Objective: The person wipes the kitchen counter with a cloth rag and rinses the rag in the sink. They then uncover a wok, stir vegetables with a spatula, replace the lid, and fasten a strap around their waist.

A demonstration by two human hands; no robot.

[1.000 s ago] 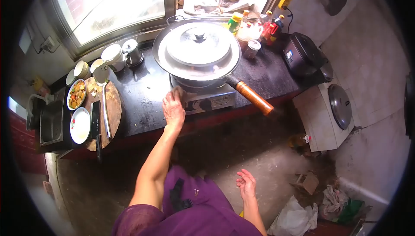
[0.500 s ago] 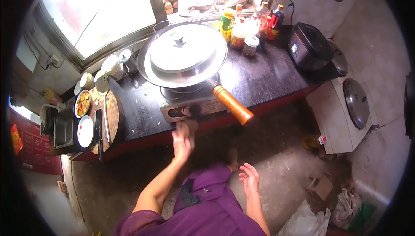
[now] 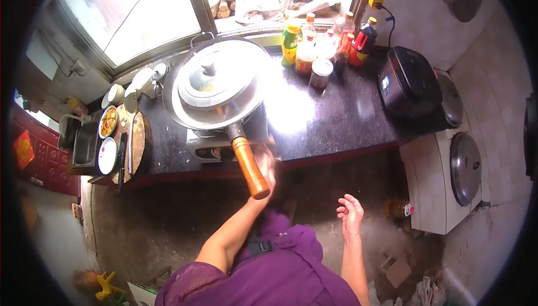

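Observation:
A wok (image 3: 172, 104) with a domed metal lid (image 3: 221, 90) over it sits on the gas stove (image 3: 200, 148). Its wooden handle (image 3: 249, 166) juts out over the counter's front edge. My left hand (image 3: 269, 166) is just right of the handle, by the stove's front; its fingers are smeared by motion and partly hidden, so whether they touch anything cannot be told. Out over the floor, away from the counter, my right hand (image 3: 351, 212) is held up with loosely bent fingers apart and nothing in them.
A chopping board (image 3: 138, 138) with a knife (image 3: 121, 163), a plate of cut food (image 3: 108, 121) and a white bowl (image 3: 107, 156) lie left. Several sauce bottles (image 3: 305, 57) and a jar (image 3: 321, 73) stand behind. A dark rice cooker (image 3: 409, 82) occupies the counter's right end.
My left hand has moved right along the stove front, to beside the handle. The wok's handle has swung left relative to the stove. The camera view has shifted; my right hand remains open.

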